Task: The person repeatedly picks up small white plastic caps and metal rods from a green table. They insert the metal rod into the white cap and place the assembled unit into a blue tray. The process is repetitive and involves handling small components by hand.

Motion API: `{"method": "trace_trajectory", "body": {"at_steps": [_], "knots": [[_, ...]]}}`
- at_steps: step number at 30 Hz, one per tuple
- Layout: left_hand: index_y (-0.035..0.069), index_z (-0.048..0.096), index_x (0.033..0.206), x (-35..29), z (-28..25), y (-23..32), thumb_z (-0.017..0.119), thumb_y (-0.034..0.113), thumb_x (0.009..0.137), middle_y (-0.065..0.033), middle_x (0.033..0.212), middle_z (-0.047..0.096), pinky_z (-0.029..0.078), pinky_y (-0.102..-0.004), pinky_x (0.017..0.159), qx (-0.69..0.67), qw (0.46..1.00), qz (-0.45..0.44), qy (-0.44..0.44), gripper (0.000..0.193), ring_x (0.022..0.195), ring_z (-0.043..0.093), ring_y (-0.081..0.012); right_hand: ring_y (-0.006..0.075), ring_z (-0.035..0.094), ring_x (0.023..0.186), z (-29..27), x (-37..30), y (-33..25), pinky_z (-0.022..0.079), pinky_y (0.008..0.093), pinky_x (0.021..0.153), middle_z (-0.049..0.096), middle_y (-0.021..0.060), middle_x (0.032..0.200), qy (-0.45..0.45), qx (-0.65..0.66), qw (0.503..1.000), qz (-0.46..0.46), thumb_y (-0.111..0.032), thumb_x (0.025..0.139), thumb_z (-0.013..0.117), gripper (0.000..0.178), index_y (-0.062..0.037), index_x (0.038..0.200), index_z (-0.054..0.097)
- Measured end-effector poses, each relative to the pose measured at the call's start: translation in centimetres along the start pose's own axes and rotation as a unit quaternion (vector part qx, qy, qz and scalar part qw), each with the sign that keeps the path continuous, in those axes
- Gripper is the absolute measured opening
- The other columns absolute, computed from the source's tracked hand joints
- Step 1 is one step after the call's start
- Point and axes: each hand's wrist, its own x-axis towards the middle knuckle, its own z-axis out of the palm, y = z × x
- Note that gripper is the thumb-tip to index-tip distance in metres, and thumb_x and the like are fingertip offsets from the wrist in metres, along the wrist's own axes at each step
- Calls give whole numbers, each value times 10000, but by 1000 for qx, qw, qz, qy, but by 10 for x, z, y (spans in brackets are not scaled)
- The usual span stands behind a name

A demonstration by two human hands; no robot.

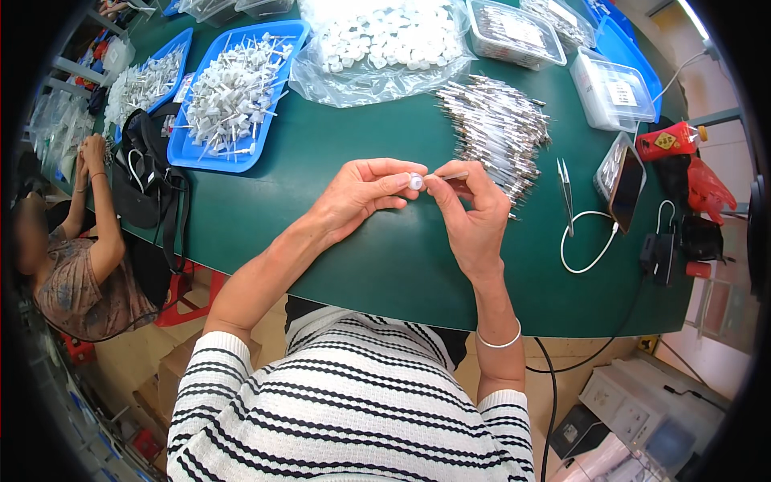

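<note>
Head view: white cap (415, 183) between left fingers (391, 184), thin rod (455, 175) between right fingers (444, 194).

No wording can be read clearly. A white label (622, 94) with small dark print is on the clear tub (597, 103) at the tabletop's (385, 269) right; a paler one shows on the clear box (520, 56) beyond. The red bottle (679, 145) bears a yellow diamond (665, 140).

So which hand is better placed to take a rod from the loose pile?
Probably your right hand: it is close beside the pile of rods, while your left hand is farther off, pinching the white cap. The right would likely need to release its thin piece first.
</note>
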Motion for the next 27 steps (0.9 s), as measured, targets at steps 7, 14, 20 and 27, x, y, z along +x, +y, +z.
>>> {"method": "trace_trajectory", "body": {"at_steps": [7, 14, 20, 27], "knots": [[-17, 607, 1134, 0, 0, 0, 613, 124, 881, -67, 970, 668, 528, -214, 758, 11, 1000, 3, 2, 290, 874, 630, -111, 152, 634, 652, -3, 1, -3, 517, 253, 600, 622, 71, 767, -17, -7, 1000, 3, -1, 792, 676, 92, 3, 849, 604], [-19, 605, 1136, 1, -2, -3, 614, 126, 881, -67, 965, 666, 528, -211, 765, -9, 1000, -4, -4, 293, 870, 630, -109, 153, 636, 654, -3, 1, -1, 513, 254, 594, 622, 70, 767, -15, -11, 1000, -13, 1, 793, 673, 88, 3, 855, 610], [-24, 602, 1137, 1, -1, -1, 617, 124, 879, -67, 963, 665, 527, -210, 772, -14, 1000, -11, -8, 298, 870, 629, -109, 149, 639, 661, -1, 1, -1, 513, 251, 594, 628, 65, 775, -4, -11, 1000, -22, -6, 794, 678, 89, -1, 859, 617], [-22, 605, 1135, 0, 0, 0, 621, 128, 877, -69, 963, 665, 522, -213, 776, -8, 1000, -12, -12, 299, 869, 628, -111, 147, 639, 662, -1, 1, -2, 515, 250, 596, 628, 64, 771, -1, -13, 1000, -23, -5, 792, 680, 91, 3, 853, 614]]}}
